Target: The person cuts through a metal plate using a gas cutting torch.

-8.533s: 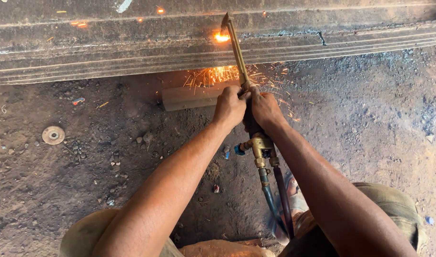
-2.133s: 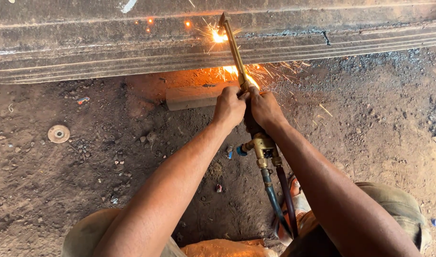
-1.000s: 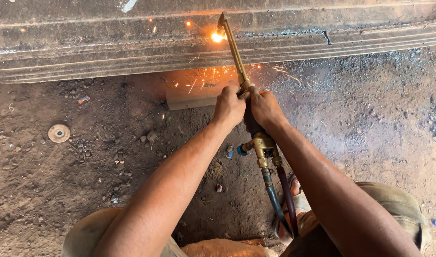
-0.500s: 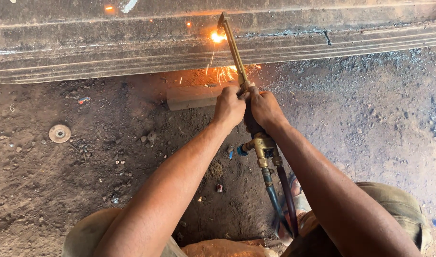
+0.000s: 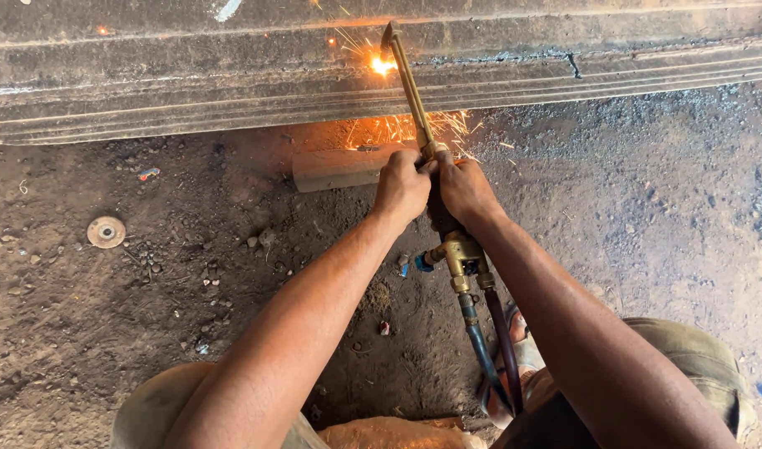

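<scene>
Both hands grip a brass cutting torch [image 5: 411, 87]. My left hand [image 5: 400, 188] and my right hand [image 5: 462, 189] close side by side around its handle, just above the brass valve block [image 5: 457, 254]. The long torch tube runs up and away to its tip, where a bright flame [image 5: 382, 65] meets a long grey steel beam [image 5: 190, 75]. Orange sparks [image 5: 406, 129] fall below the cut onto the ground. Two hoses [image 5: 493, 341], one blue and one dark red, trail back from the valves toward me.
A flat rusty block [image 5: 339, 168] lies on the dirt under the sparks. A round metal disc [image 5: 106, 232] sits at the left. Small scraps and stones litter the dark ground [image 5: 647, 216]. My knees in khaki cloth [image 5: 697, 366] fill the bottom edge.
The flame has crept slightly left along the beam. Spark showers flare and shift from frame to frame. Both hands keep the same grip on the torch.
</scene>
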